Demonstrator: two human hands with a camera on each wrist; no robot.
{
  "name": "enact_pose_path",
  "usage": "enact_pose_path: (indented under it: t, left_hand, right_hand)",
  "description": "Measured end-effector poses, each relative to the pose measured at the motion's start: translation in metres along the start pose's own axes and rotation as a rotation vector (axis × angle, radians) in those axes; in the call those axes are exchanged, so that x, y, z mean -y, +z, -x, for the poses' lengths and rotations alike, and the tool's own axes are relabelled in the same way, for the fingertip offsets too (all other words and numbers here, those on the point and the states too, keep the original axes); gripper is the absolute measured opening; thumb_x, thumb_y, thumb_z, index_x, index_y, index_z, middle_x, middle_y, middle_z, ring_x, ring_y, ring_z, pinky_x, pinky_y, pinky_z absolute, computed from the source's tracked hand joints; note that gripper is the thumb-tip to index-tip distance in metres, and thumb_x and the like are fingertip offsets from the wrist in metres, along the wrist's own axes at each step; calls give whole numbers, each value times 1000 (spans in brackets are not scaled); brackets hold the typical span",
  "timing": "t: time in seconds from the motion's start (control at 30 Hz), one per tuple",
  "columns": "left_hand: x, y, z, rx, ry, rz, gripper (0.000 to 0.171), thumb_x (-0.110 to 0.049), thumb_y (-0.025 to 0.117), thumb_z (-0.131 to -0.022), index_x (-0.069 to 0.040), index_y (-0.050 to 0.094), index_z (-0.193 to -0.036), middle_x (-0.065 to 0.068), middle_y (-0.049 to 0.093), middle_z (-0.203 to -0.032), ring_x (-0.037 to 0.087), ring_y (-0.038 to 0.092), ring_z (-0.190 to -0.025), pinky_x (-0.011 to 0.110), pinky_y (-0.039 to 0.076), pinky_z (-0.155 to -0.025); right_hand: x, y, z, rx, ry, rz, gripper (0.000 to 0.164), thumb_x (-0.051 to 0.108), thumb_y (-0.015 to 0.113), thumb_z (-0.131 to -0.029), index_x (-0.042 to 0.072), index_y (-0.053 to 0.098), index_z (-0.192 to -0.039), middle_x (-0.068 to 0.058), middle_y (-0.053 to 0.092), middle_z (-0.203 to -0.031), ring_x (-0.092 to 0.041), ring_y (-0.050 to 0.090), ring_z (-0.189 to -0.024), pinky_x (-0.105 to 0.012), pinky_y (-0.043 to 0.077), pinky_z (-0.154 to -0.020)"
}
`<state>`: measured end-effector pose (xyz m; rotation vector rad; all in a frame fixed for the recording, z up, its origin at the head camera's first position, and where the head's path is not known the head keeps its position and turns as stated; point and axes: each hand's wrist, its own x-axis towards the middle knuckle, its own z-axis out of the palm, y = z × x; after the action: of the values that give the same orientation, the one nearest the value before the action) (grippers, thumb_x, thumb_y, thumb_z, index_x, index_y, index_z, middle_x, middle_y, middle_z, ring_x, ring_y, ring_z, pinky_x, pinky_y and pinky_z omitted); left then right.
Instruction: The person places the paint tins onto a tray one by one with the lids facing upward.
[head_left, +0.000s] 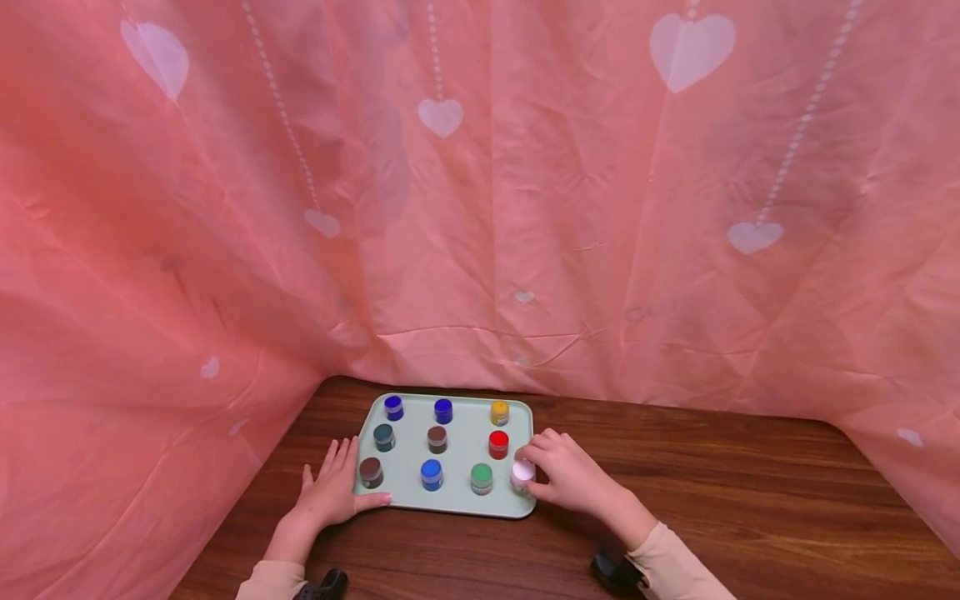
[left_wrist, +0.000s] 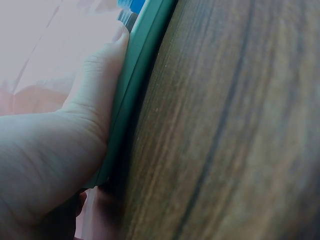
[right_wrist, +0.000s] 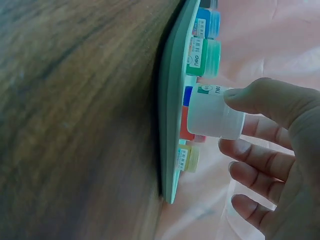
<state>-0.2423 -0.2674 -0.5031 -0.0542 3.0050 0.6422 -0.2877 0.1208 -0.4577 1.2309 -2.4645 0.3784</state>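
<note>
A pale green tray [head_left: 408,454] holds several small paint jars in rows. At its front right corner, my right hand [head_left: 566,471] pinches a white paint jar [head_left: 522,473] between thumb and forefinger; the right wrist view shows the thumb on the jar's side [right_wrist: 212,112], the other fingers spread below. My left hand [head_left: 330,492] rests against the tray's left end, fingers straight along the side and thumb over the front rim. Nearest it is a brown paint jar [head_left: 371,472]. A green paint jar [head_left: 482,478] and a red paint jar [head_left: 498,444] stand near the white one.
Other jars on the tray include a blue jar [head_left: 431,474], a yellow jar [head_left: 499,412] and a dark teal jar [head_left: 384,437]. Beneath lies a dark wooden table [head_left: 712,483]. A pink curtain [head_left: 555,250] with white hearts hangs behind and at the sides.
</note>
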Motion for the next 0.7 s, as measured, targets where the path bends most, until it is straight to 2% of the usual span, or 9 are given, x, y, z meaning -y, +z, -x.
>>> enact_pose_path:
  t: [0.23,0.57,0.7]
  left_hand:
    - [-1,-1,-1,6,-12,-15,132,-80,65,-66,3,13,-154,29,16,-159,46,6,-149,79,3,-106]
    - [0,0,-1,7,-10,-27,130,-79,65,-68,3,13,-155,28,15,-160,45,5,-150,80,4,-105]
    - [0,0,0,6,-9,-24,131,-79,66,-68,3,13,-155,28,15,-160,45,6,-150,80,4,-105]
  right_hand:
    - [0,3,1,33,8,13,24,28,78,-78,18,70,-98,6,65,-91,-11,50,-86,-26,39,-71]
    - [1,7,2,14,-26,28,24,24,80,-74,16,70,-95,5,64,-88,-11,50,-83,-25,37,-68]
    - [2,8,2,42,-16,27,23,24,79,-77,17,69,-97,5,64,-90,-11,50,-84,-25,37,-68]
